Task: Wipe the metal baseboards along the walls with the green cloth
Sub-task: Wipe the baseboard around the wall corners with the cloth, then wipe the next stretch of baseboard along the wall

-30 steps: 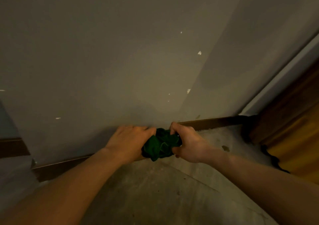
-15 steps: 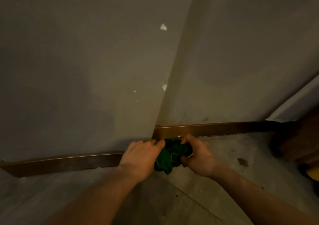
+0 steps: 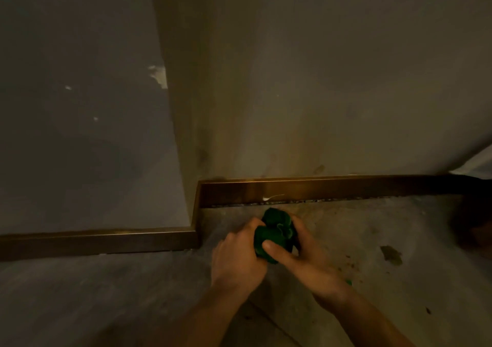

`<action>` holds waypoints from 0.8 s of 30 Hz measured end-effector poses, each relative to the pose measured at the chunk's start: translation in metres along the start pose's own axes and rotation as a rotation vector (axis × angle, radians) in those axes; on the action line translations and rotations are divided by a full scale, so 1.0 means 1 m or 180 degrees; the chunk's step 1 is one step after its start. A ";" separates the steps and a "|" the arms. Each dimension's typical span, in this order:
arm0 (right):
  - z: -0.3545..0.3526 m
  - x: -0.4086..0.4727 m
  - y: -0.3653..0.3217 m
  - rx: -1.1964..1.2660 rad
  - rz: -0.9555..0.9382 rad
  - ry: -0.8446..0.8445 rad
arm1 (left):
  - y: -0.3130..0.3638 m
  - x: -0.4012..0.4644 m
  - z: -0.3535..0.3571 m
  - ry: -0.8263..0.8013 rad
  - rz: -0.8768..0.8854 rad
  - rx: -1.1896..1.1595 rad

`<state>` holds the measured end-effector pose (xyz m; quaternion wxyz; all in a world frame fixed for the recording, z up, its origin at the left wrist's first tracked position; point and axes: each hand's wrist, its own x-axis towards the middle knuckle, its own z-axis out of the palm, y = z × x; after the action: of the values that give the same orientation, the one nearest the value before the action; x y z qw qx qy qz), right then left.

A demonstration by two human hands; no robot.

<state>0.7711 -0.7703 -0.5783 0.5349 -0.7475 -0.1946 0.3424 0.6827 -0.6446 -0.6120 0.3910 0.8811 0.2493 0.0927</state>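
Dim corner where two walls meet at a jog. Green cloth (image 3: pixel 277 233) bunched into a wad, held over the floor (image 3: pixel 133 293) between both hands, just short of the baseboard (image 3: pixel 346 188) and not touching it. Left hand (image 3: pixel 239 256) curls round the cloth's near left side; right hand (image 3: pixel 300 250) wraps it from the right, thumb laid across the front. Each grip closed on fabric, nothing else held. Looks like regathering the wad, not a wiping stroke. Back-wall baseboard shows a bright sheen near the middle and a pale streak (image 3: pixel 273 197) low on its face, directly beyond the cloth; grit lies along its bottom seam. That streak suggests this run is not finished, or not started. The lower left run (image 3: pixel 93 240) reads dull and even; whether it has been wiped cannot be told in this light. Right end fades into shadow. Judgement: partway at best, the back run and whatever lies beyond still to do.
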 end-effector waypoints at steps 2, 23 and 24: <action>-0.004 0.009 0.006 -0.0005 -0.0017 -0.0144 | -0.003 0.004 0.008 0.0069 -0.0195 -0.0186; -0.028 0.095 0.037 -0.4575 -0.2019 -0.0218 | -0.066 0.031 0.072 -0.0113 -0.0161 0.1562; -0.022 0.100 0.038 -0.4765 -0.2128 -0.0211 | -0.066 0.031 0.074 -0.0093 -0.0176 0.1604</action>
<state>0.8527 -0.7325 -0.6399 -0.0378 -0.7986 -0.5997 -0.0337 0.7116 -0.6383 -0.7116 0.1650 0.9448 0.2829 0.0042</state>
